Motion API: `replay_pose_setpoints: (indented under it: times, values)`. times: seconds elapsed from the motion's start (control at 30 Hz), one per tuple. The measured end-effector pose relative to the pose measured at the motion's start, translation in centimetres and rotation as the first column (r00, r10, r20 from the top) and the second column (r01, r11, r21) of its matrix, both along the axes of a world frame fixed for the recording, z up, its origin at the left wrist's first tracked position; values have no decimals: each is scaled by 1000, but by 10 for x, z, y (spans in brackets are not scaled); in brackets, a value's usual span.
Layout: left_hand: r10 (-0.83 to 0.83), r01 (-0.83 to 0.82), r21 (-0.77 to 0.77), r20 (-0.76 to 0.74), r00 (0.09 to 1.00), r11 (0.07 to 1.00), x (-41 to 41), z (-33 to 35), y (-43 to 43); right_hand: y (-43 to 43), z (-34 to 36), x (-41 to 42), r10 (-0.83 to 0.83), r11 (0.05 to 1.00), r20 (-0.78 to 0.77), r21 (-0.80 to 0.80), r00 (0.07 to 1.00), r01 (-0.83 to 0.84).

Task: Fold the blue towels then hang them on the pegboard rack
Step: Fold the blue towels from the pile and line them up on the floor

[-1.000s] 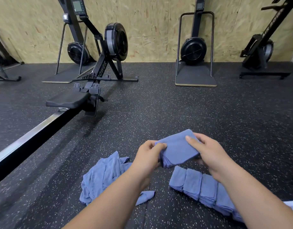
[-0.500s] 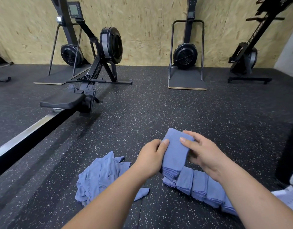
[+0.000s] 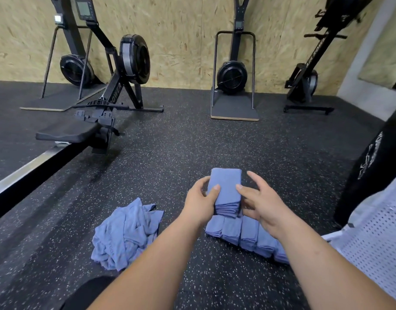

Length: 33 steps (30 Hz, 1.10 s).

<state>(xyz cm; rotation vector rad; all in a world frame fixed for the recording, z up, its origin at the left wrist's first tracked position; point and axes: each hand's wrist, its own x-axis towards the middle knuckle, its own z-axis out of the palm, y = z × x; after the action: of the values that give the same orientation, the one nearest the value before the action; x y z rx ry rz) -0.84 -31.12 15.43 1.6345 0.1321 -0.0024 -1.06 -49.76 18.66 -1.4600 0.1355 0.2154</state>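
A folded blue towel (image 3: 226,186) sits between my hands, just past the far end of a row of folded blue towels (image 3: 239,232) lying on the floor. My left hand (image 3: 200,203) grips its left edge, thumb on top. My right hand (image 3: 258,202) holds its right side, thumb on top, fingers spread beside it. A crumpled heap of unfolded blue towels (image 3: 125,233) lies on the floor to the left of my left forearm. No pegboard rack is in view.
Black speckled rubber floor (image 3: 181,153) all around. A rowing machine with seat (image 3: 67,132) and rail runs along the left. More exercise machines (image 3: 232,74) stand against the wooden wall. A black bag (image 3: 376,166) and white mesh fabric (image 3: 371,238) are at the right.
The folded towel has turned from slanted to lengthwise and come down to the far end of the row. Both hands moved down with it; the view shifted right.
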Motion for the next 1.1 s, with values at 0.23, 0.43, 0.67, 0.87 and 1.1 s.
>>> replay_pose_setpoints:
  times: [0.23,0.43,0.67,0.87,1.1]
  values:
    - [-103,107,34,-104,989,994,-5,-19,-17,-15,-22,-19,-33,973,22,-226,999,37]
    - [-237,278,205,-206,950,938,-8,-54,-31,-29,-86,-26,-95,917,1,-390,995,88]
    - [-238,337,342,-300,924,877,14,-117,-25,-14,-152,2,41,776,-82,-626,996,-83]
    - [-194,294,229,-378,905,928,40,-180,-10,-1,-219,38,106,769,-164,-612,981,-186]
    - [-192,249,103,-384,903,963,83,-251,6,5,-286,79,118,781,-192,-588,974,-211]
